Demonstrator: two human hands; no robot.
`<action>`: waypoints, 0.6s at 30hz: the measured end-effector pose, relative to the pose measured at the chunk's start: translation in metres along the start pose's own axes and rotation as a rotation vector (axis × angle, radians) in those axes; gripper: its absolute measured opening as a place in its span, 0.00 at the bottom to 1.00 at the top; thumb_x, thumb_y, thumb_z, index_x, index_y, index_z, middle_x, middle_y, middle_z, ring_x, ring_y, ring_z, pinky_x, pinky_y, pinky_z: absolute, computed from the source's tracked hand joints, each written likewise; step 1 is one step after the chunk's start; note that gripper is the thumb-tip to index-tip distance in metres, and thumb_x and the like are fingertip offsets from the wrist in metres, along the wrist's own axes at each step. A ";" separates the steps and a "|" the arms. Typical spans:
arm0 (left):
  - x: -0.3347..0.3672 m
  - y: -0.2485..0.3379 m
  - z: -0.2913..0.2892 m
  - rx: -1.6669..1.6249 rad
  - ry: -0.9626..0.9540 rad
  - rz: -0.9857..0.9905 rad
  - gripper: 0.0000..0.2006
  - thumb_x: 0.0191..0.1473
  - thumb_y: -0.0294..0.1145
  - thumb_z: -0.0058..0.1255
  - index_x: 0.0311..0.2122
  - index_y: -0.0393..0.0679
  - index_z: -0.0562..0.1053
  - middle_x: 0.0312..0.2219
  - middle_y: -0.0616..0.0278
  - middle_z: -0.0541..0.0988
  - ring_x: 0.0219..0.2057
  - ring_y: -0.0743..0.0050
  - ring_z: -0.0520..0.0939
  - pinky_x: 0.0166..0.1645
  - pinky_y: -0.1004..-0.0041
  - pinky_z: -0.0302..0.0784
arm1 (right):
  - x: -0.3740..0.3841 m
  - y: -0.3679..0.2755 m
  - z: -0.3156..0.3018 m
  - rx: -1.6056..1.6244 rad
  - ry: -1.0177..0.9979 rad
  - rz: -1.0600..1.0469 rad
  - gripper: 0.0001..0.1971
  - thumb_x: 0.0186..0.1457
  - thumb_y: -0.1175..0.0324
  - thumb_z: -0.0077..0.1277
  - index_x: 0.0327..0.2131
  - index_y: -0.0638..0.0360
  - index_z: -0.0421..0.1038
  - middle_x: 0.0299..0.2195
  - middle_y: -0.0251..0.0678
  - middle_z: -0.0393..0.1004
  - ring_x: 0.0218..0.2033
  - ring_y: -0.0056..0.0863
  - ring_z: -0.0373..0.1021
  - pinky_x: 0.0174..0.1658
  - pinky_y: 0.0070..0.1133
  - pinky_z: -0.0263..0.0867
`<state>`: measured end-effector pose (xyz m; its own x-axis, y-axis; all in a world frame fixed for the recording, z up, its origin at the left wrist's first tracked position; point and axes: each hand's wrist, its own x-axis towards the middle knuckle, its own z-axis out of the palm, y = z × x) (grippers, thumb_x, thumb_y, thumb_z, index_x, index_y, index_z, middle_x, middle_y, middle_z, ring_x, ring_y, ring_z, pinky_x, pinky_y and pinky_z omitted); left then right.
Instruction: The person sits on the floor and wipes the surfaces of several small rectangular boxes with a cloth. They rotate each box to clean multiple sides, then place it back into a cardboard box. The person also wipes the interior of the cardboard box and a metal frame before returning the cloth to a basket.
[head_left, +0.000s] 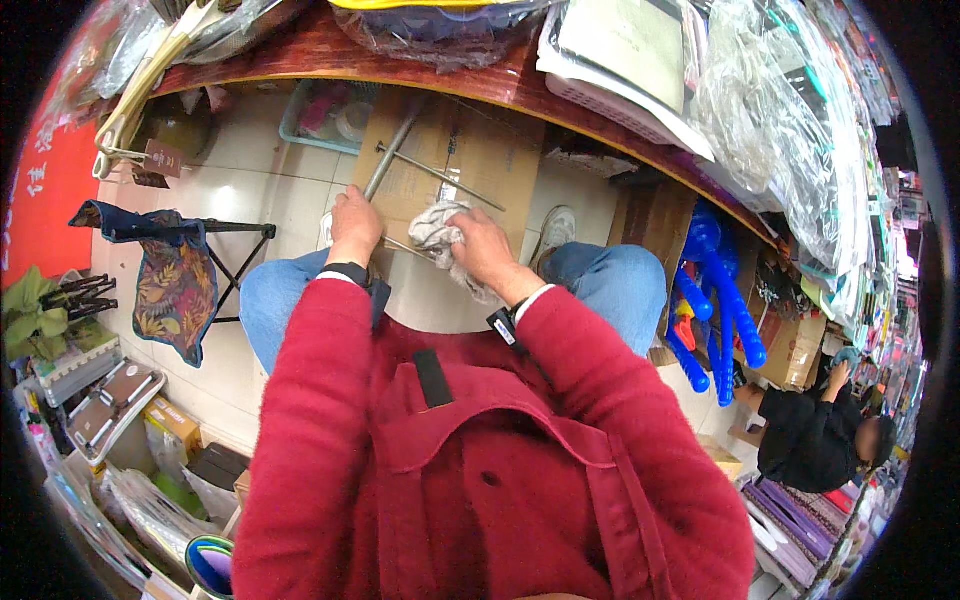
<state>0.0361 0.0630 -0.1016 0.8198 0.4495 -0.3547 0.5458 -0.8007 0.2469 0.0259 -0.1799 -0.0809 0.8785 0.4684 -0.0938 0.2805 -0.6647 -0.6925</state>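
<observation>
Between my knees, my left hand point(356, 228) is closed around the lower end of a grey metal tube point(393, 150), which slants away toward the far side. A thin metal rod point(445, 178) runs from beside the tube toward the right. My right hand point(484, 246) grips a crumpled, dirty white rag point(437, 228) with grey smudges. Partly behind the rag, another thin rod point(402, 246) shows near my left wrist. Under the metal parts lies a flat brown cardboard sheet point(500, 160) on the tiled floor.
A reddish table edge point(480, 88) with plastic-wrapped goods crosses the far side. A patterned folding stool point(175, 285) stands at left. Blue inflated-looking tubes point(735, 310) hang at right. A co-worker in black point(810, 435) crouches at lower right. A green basket point(310, 125) sits under the table.
</observation>
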 end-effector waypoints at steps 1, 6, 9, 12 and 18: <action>0.001 -0.002 0.001 0.027 -0.008 -0.016 0.18 0.54 0.36 0.46 0.48 0.38 0.65 0.46 0.42 0.72 0.48 0.40 0.74 0.51 0.54 0.71 | -0.001 0.001 0.000 0.030 -0.002 0.013 0.17 0.43 0.75 0.52 0.41 0.54 0.71 0.41 0.49 0.69 0.43 0.51 0.68 0.47 0.37 0.66; 0.001 -0.001 -0.010 0.030 -0.227 -0.020 0.19 0.54 0.37 0.44 0.48 0.37 0.69 0.45 0.40 0.76 0.48 0.43 0.75 0.53 0.56 0.70 | -0.004 0.009 -0.003 0.068 -0.090 0.103 0.18 0.43 0.75 0.51 0.42 0.54 0.71 0.42 0.49 0.69 0.44 0.51 0.67 0.48 0.36 0.65; -0.008 0.001 -0.026 0.030 -0.288 0.141 0.22 0.53 0.41 0.46 0.48 0.35 0.70 0.45 0.39 0.76 0.48 0.45 0.76 0.53 0.57 0.71 | -0.001 0.006 -0.010 0.053 -0.108 0.123 0.18 0.43 0.75 0.51 0.42 0.54 0.71 0.42 0.49 0.69 0.45 0.51 0.67 0.49 0.35 0.64; -0.021 0.002 -0.048 -0.202 -0.323 0.247 0.25 0.53 0.45 0.49 0.48 0.34 0.71 0.44 0.38 0.76 0.48 0.43 0.76 0.53 0.57 0.70 | 0.003 -0.005 -0.030 0.101 -0.075 0.096 0.17 0.45 0.72 0.51 0.42 0.54 0.72 0.41 0.49 0.71 0.44 0.50 0.69 0.47 0.36 0.66; -0.073 0.009 -0.090 -0.726 -0.502 0.077 0.14 0.59 0.44 0.46 0.32 0.43 0.68 0.21 0.72 0.68 0.18 0.83 0.66 0.20 0.78 0.63 | -0.027 -0.031 -0.095 0.209 0.066 0.099 0.18 0.43 0.72 0.50 0.43 0.58 0.71 0.41 0.47 0.72 0.44 0.46 0.70 0.48 0.30 0.65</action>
<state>-0.0031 0.0584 0.0079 0.7792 0.0412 -0.6254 0.6073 -0.2964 0.7371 0.0305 -0.2277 0.0111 0.9232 0.3630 -0.1261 0.1116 -0.5671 -0.8160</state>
